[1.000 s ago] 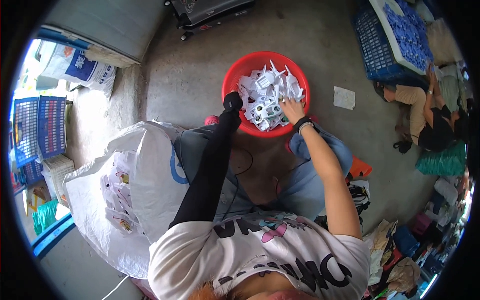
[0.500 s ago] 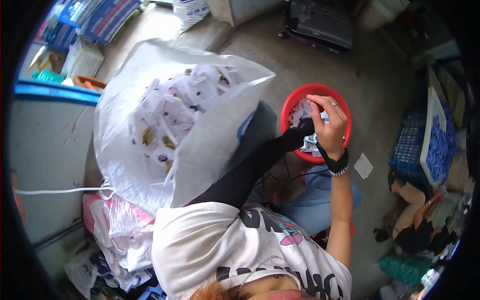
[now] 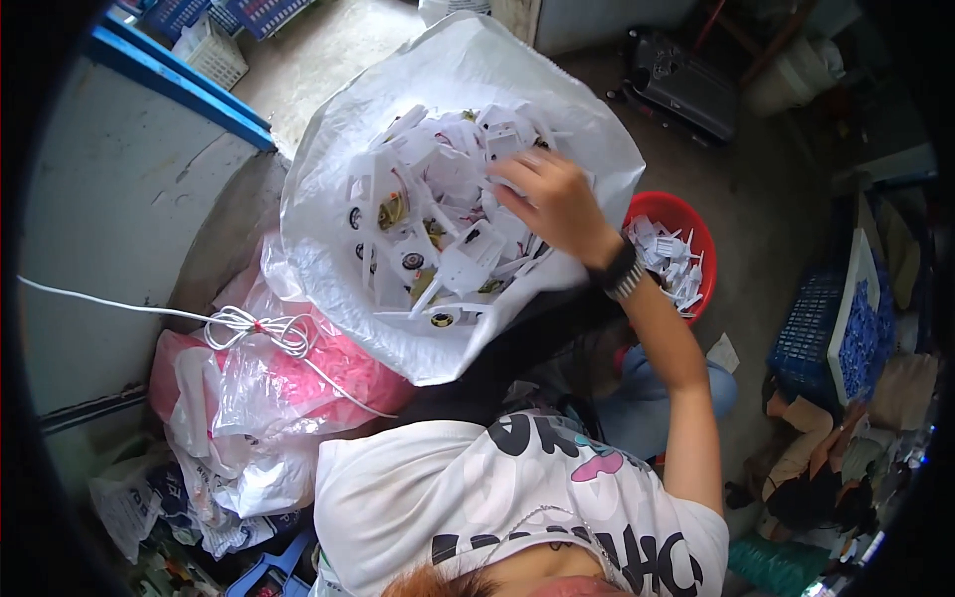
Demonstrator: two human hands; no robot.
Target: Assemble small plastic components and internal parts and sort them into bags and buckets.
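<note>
My right hand (image 3: 562,204) is over the mouth of a large white woven sack (image 3: 333,114), its fingers stretched and apart, slightly blurred, with nothing visible in them. Beneath and around the fingers, the sack holds a heap of white plastic parts (image 3: 476,257), some with small black wheels or round pieces, thin red wires and yellowish-green bits. My left arm, in a black sleeve (image 3: 507,343), runs forward under the sack's near rim; the left hand is hidden there. Right of the sack stands a red bucket (image 3: 708,244) with white plastic pieces (image 3: 671,261) in it.
At left lie a coiled white cable (image 3: 254,330) and plastic bags with pink contents (image 3: 343,383). A dark suitcase (image 3: 681,85) stands at the far right. A blue crate (image 3: 801,323) and scraps (image 3: 806,438) line the right side. A paper piece (image 3: 723,353) lies by the bucket.
My right hand has moved left from above the red bucket to over the sack. My left arm has drawn back from the bucket behind the sack's rim. The sack's mouth now faces me more openly.
</note>
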